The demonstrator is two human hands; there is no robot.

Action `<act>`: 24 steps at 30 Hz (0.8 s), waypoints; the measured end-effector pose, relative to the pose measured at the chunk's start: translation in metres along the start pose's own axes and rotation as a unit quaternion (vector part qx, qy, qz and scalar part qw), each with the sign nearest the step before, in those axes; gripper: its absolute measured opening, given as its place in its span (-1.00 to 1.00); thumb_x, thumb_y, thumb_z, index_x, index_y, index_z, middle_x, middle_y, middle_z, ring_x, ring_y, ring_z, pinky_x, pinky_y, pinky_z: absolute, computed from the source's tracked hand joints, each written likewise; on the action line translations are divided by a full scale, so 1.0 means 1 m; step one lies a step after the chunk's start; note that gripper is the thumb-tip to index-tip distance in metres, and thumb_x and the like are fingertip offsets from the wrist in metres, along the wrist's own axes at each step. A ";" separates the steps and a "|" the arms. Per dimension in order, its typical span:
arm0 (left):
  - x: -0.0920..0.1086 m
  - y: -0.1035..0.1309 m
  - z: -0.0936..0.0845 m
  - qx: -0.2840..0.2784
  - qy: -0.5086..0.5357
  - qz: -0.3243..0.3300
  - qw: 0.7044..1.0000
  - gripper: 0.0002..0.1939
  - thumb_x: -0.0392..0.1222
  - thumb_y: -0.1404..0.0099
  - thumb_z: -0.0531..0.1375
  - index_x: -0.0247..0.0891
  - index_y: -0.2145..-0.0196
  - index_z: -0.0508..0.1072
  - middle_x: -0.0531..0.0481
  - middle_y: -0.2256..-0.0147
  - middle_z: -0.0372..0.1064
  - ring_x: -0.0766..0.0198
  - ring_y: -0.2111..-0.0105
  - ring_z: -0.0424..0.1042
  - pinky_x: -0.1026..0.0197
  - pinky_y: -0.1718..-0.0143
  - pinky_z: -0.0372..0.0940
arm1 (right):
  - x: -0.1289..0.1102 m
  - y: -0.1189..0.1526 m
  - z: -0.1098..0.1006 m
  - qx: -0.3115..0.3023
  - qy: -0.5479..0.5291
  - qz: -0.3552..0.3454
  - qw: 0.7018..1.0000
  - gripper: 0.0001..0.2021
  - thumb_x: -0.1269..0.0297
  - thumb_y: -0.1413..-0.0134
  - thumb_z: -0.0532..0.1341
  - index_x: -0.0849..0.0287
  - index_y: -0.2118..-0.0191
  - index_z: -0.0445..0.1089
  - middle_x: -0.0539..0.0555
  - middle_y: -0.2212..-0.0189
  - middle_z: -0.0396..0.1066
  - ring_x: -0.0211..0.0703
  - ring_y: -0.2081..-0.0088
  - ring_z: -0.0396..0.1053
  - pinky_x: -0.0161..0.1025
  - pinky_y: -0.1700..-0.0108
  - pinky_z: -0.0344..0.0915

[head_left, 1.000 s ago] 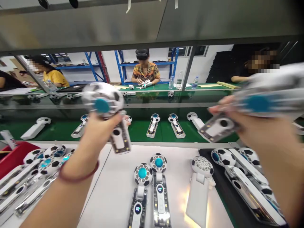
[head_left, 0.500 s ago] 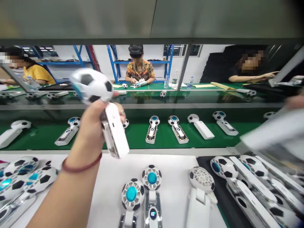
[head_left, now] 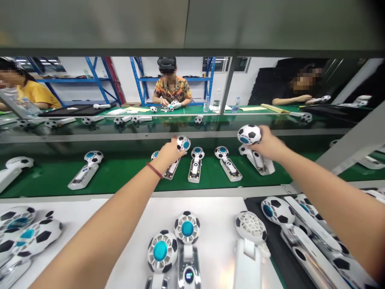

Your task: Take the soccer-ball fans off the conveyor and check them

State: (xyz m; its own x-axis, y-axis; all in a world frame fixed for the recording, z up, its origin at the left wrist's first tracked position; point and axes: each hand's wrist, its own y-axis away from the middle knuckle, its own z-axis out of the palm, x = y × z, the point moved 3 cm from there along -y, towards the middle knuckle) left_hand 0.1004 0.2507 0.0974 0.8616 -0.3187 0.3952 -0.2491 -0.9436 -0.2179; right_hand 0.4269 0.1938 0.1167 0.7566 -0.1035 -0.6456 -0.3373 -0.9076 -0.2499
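Light: bright, even on table point(head_left: 216, 224); warm glow beside 1 fan point(head_left: 248, 265); dull sheen on overhead panel point(head_left: 120, 28). Upper-right corner: black. Lower-left fans point(head_left: 45, 237): stretched by lens. Left hand point(head_left: 170, 154): slight blur.

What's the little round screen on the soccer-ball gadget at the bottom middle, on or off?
On: the round screen glows with the number 100.

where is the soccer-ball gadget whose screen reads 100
In the head view, the gadget reading 100 lies bottom centre on the white tabletop, just right of another gadget.
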 end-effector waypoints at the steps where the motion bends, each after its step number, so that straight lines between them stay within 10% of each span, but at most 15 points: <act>1: -0.002 -0.006 0.011 -0.010 -0.010 -0.002 1.000 -0.26 -0.14 -0.13 0.19 -0.48 -0.17 -0.01 -0.46 0.07 0.26 -0.23 0.00 0.23 -0.11 0.05 0.17 | 0.004 -0.007 0.008 -0.010 0.015 0.016 1.000 -0.17 0.29 0.30 0.39 0.29 -0.14 0.02 0.32 0.12 0.32 0.17 0.15 0.33 -0.01 0.15 0.27; 5: 0.013 -0.019 0.049 -0.076 -0.005 0.016 0.997 -0.64 -0.14 -0.24 0.10 -0.39 0.05 0.30 -0.32 -0.07 0.14 -0.08 -0.12 0.08 -0.13 -0.09 -0.01 | 0.020 -0.021 0.035 -0.041 0.052 0.053 0.996 -0.32 0.21 0.23 0.33 0.30 -0.06 0.13 0.43 -0.03 0.16 0.29 0.00 0.21 0.09 0.07 0.20; 9: 0.037 -0.025 0.092 -0.222 0.052 -0.023 0.973 -0.71 -0.04 -0.21 0.16 -0.35 0.27 0.40 -0.09 0.20 0.36 0.14 0.16 0.35 -0.02 0.09 0.24 | 0.033 -0.011 0.076 -0.164 0.022 0.090 0.982 -0.70 0.16 0.22 0.34 0.24 0.36 0.35 0.21 0.37 0.40 0.04 0.28 0.38 -0.01 0.21 0.30; 13: 0.045 -0.017 0.108 -0.276 0.174 -0.089 0.941 -0.75 -0.09 -0.18 0.20 -0.37 0.31 0.38 -0.06 0.31 0.37 0.20 0.30 0.39 0.09 0.26 0.33 | 0.039 0.003 0.101 -0.197 -0.047 0.118 0.972 -0.76 0.17 0.08 0.28 0.25 0.37 0.33 0.06 0.43 0.37 -0.16 0.34 0.36 -0.07 0.20 0.31; 21: 0.038 0.067 0.020 -0.169 0.545 -0.053 0.820 -0.52 0.02 -0.17 0.12 -0.15 0.02 0.06 -0.04 0.22 0.34 0.23 0.33 0.43 0.15 0.33 0.39 | -0.024 0.051 0.058 -0.202 -0.341 0.103 0.912 -0.60 -0.13 0.08 0.14 0.10 0.26 0.28 0.08 0.42 0.40 -0.04 0.37 0.41 -0.10 0.34 0.38; 24: 0.024 0.098 -0.021 -0.126 0.679 -0.076 0.720 -0.50 0.23 -0.13 0.06 -0.20 0.13 0.24 -0.07 0.29 0.38 0.15 0.38 0.44 0.09 0.36 0.39 | -0.063 0.086 0.039 -0.190 -0.518 0.087 0.829 -0.56 -0.19 0.02 0.08 0.10 0.26 0.28 0.06 0.34 0.40 -0.08 0.31 0.41 -0.12 0.27 0.40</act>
State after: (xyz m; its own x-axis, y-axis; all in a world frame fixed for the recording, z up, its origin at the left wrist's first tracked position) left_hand 0.0869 0.1487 0.1041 -0.2961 0.1567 0.9422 -0.4169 -0.9087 0.0201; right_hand 0.3285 0.1382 0.1076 -0.2387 -0.0193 -0.9709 -0.0403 -0.9987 0.0298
